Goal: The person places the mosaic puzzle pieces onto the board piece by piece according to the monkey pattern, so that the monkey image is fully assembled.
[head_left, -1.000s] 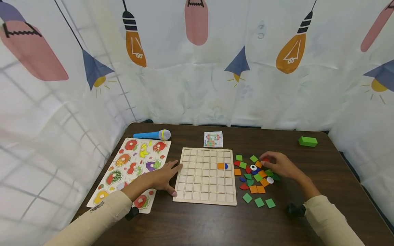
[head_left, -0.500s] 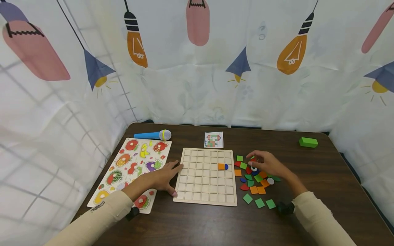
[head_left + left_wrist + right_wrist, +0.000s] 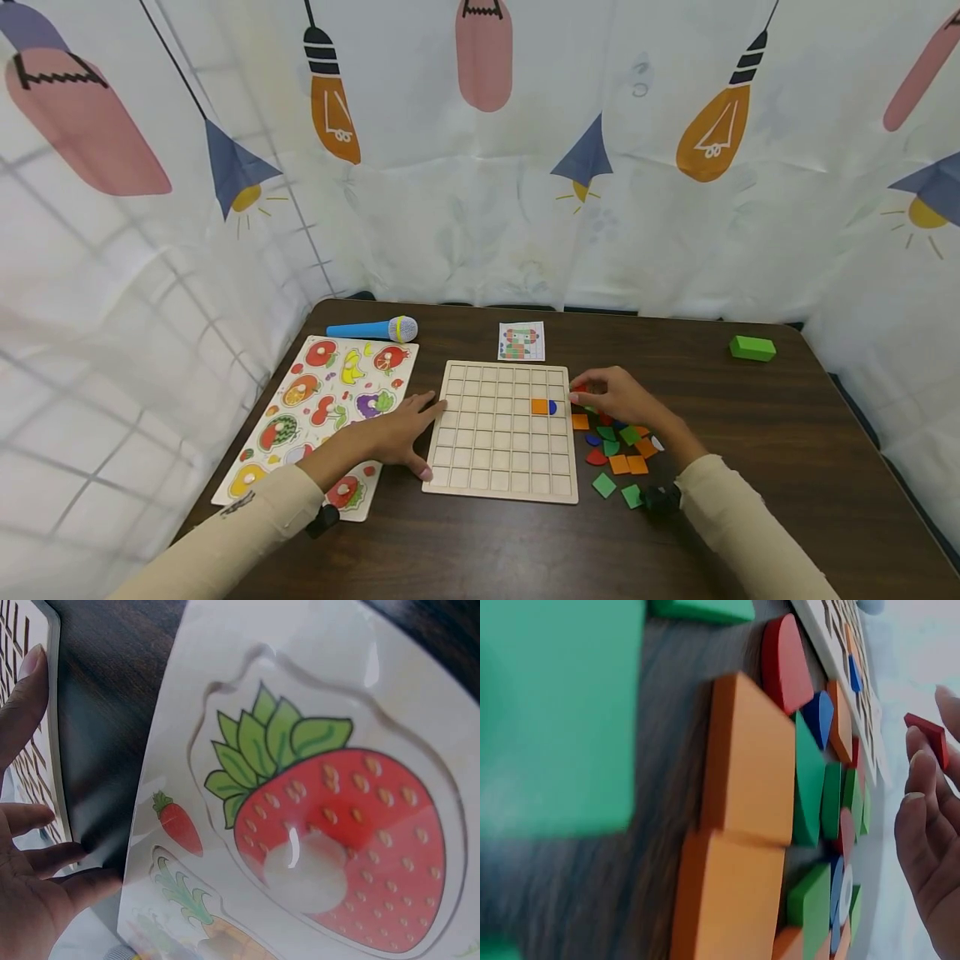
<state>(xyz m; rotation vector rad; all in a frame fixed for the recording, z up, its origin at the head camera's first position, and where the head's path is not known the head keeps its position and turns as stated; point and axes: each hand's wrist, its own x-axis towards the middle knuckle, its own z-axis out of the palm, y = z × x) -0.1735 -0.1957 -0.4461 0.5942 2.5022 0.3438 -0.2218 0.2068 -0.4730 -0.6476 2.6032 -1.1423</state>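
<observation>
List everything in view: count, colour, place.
Table: 1, brown, underneath
Grid board: 1, pale, centre
Square: 1, orange, on grid board
Blue piece: 1, blue, beside square
Loose pieces: many, multicoloured, right
Red piece: 1, red, in right hand
Picture card: 1, multicoloured, back
Fruit board: 1, multicoloured, left
Microphone: 1, blue, back left
Block: 1, green, back right
Curtain: count unclear, white patterned, background
Wrist cameras: 2, black, wrists
Sleeves: 2, beige, forearms
Left hand: 1, bare, at grid board
Right hand: 1, bare, right

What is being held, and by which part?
A red piece, pinched in the right grip; one corner shows, exact pinch spot unclear. The left grip only touches the board.
</observation>
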